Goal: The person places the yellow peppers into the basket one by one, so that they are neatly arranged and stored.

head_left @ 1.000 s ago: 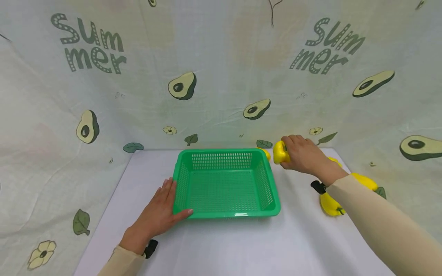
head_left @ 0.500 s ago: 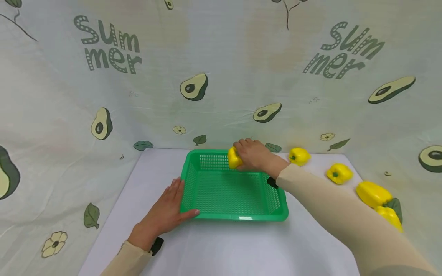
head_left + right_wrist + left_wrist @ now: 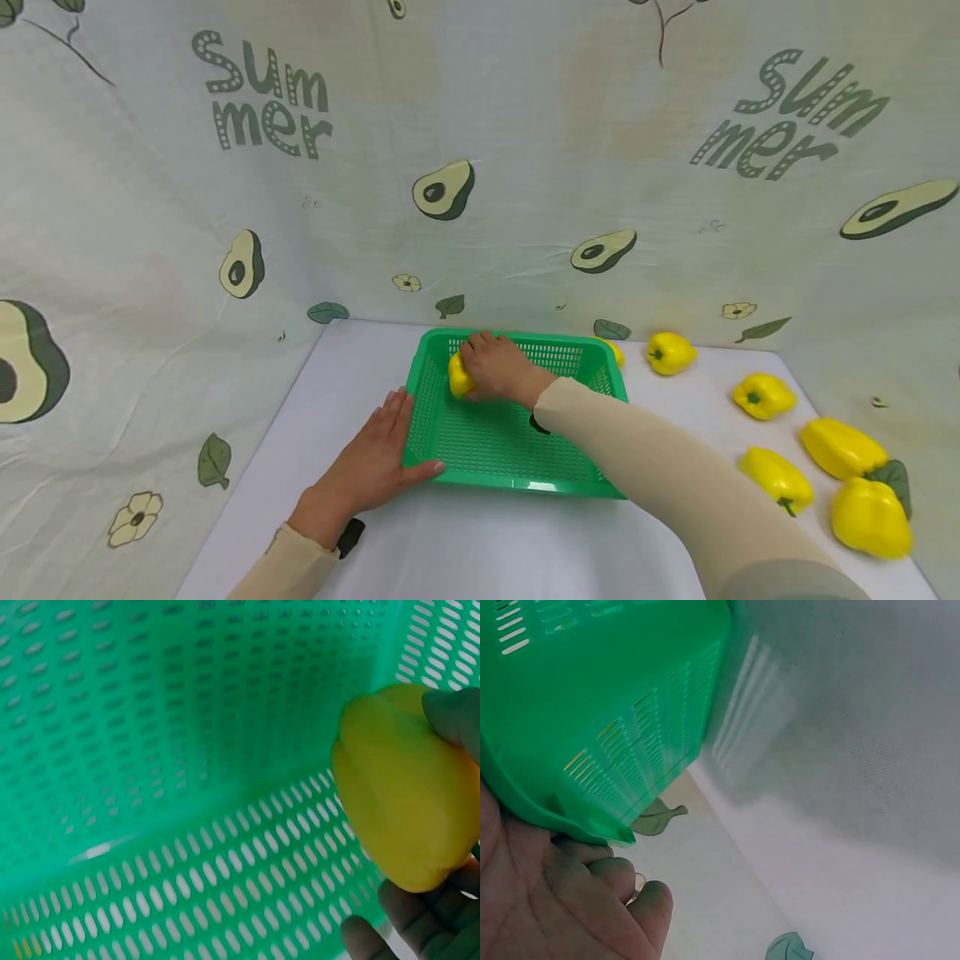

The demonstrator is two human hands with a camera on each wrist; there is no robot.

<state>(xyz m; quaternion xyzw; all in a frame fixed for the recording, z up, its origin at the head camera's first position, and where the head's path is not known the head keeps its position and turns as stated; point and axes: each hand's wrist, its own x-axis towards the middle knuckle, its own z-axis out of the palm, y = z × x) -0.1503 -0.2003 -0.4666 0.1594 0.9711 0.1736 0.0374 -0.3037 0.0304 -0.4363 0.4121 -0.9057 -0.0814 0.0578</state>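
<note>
A green perforated plastic basket (image 3: 480, 442) stands on the white table. My right hand (image 3: 498, 367) reaches into its back left part and grips a yellow bell pepper (image 3: 458, 377). In the right wrist view, the thumb lies on one side of the pepper (image 3: 409, 787) and fingers on the other; the basket's slotted wall is close by. My left hand (image 3: 371, 454) rests against the basket's left side, fingers extended along it and thumb over the front rim. From below, the left wrist view shows that palm (image 3: 547, 900) against the basket rim (image 3: 540, 814).
Several more yellow bell peppers lie to the right, including one at the back (image 3: 671, 353) and one by the right table edge (image 3: 872, 517). Another pepper (image 3: 617, 353) shows partly behind the basket's back right corner. A printed cloth (image 3: 510, 167) hangs behind the table.
My right hand has carried the pepper from right of the basket, over its rim, leftward and down inside. The left hand stays on the basket. The head view has turned somewhat right.
</note>
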